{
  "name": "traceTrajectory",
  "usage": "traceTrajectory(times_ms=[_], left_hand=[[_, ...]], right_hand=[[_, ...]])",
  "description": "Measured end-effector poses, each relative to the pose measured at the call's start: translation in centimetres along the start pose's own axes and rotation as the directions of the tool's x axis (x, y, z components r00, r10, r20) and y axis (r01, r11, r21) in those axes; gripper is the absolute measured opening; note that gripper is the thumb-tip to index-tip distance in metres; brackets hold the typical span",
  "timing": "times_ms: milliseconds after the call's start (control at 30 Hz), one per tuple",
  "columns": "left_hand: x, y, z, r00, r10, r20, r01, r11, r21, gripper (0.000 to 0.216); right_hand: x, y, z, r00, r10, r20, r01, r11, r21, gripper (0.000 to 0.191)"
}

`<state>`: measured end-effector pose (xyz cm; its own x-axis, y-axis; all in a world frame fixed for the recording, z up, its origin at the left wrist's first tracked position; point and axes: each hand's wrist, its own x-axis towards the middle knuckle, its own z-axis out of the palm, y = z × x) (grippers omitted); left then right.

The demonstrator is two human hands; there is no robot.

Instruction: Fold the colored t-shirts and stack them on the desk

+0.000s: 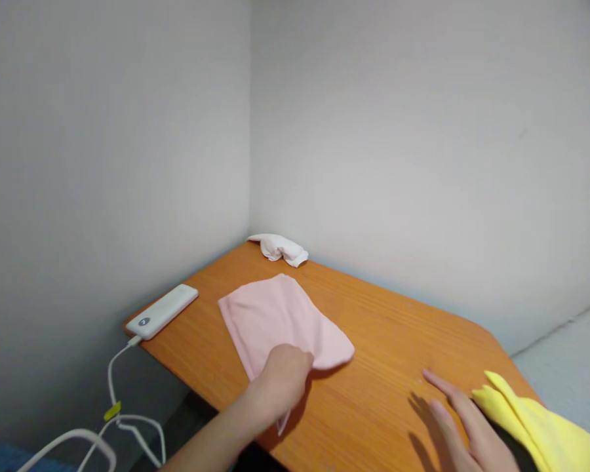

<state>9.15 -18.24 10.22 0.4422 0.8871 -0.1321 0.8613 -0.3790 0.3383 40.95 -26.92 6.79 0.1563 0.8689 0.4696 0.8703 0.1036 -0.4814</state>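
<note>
A thin pink cloth [275,311] is spread over the middle of the table, with a few soft folds. My left hand [288,370] is closed on its near edge, with the fingertips hidden from view. A narrow white strip [283,423] hangs below that hand; I cannot tell whether it is part of the cloth. Toward the lower right, my right hand [465,426] hovers above the wood with fingers stretched apart and holds nothing. Right beside it lies a crumpled yellow cloth [545,423], over something black [509,436] that is mostly covered.
The wooden table [373,406] sits in a corner against pale walls. A white power bank [164,311] rests at its left edge, its white cable [112,373] dropping over the side. Near the corner is a crumpled white cloth or tissue [280,249].
</note>
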Motion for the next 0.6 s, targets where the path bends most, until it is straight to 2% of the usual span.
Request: traceTrajectory(times_ms=[67,133,167,267,333,400,467,533,600], left_hand=[[-3.6,0.3,1.2,0.982,0.177,0.063,-0.176,0.984,-0.018,0.028],[-6.2,-1.1,1.6,0.955,0.285,0.075,-0.282,0.958,-0.048,0.029],[-6.9,-2.3,1.6,0.957,0.283,0.062,-0.280,0.958,-0.056,0.029],[-7.2,-5.7,0.9,0.992,0.127,0.001,-0.127,0.992,-0.017,0.028],[-6.6,-6.5,0.4,0.997,0.052,-0.057,-0.050,0.998,0.044,0.035],[-6.0,-5.4,0.1,0.986,0.050,-0.159,-0.040,0.997,0.068,0.039],[-5.8,-2.8,0.5,0.968,0.119,-0.223,-0.118,0.993,0.017,0.037],[-5.8,0.7,1.6,0.955,0.227,-0.192,-0.247,0.965,-0.092,0.033],[-5.6,4.0,3.2,0.949,0.291,-0.124,-0.309,0.937,-0.162,0.033]], right_hand=[[0.5,-2.1,2.0,0.993,0.035,0.111,-0.042,0.997,0.063,0.044],[1.3,-3.5,3.6,0.985,0.066,0.163,-0.080,0.993,0.083,0.045],[1.7,-3.8,4.2,0.982,0.074,0.174,-0.089,0.993,0.078,0.046],[2.1,-3.8,5.4,0.976,0.102,0.195,-0.109,0.994,0.028,0.044],[1.4,-3.8,6.0,0.970,0.147,0.192,-0.147,0.989,-0.011,0.040],[0.1,-4.0,6.6,0.963,0.209,0.172,-0.212,0.977,0.001,0.037],[-1.5,-4.3,7.1,0.953,0.267,0.146,-0.285,0.952,0.115,0.037],[-3.2,-4.5,7.3,0.933,0.340,0.113,-0.358,0.897,0.257,0.038],[-4.6,-4.6,7.1,0.901,0.423,0.095,-0.428,0.837,0.340,0.035]])
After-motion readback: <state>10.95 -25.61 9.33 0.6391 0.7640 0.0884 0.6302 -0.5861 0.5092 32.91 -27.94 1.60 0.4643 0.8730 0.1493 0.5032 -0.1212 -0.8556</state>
